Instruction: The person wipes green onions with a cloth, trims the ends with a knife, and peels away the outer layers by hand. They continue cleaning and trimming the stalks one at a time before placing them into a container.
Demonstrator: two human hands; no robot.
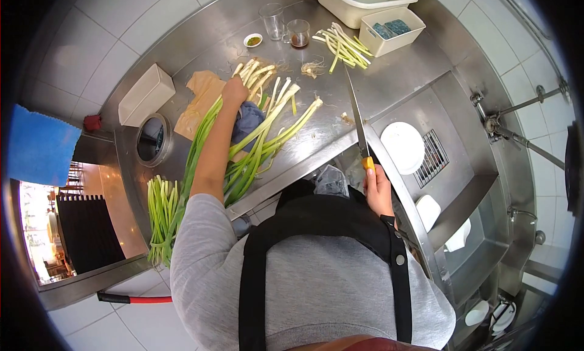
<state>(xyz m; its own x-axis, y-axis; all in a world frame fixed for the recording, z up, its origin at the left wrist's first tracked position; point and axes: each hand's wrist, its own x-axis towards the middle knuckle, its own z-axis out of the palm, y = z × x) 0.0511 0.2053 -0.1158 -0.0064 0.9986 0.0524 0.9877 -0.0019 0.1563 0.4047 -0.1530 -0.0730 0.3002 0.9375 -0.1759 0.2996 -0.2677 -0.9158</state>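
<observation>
A: What does the left hand have?

B: It is closed around the long spring onions, close under their pale root ends. They lie on the steel counter, partly over the brown paper, and their green leaves run back beside the forearm.

A: Are they heavy?

B: I judge that each one is light, but the whole bunch may feel loose and a little slippery. The white part looks rather firm; the leaves look soft and could bend or crush.

A: So, where is the best hold?

B: In my opinion, around the firm pale part, with moderate pressure.

A: And the right hand?

B: It grasps the knife by its yellow handle. The blade looks long and thin, perhaps somewhat flexible, so the handle is the safe place to hold.
</observation>
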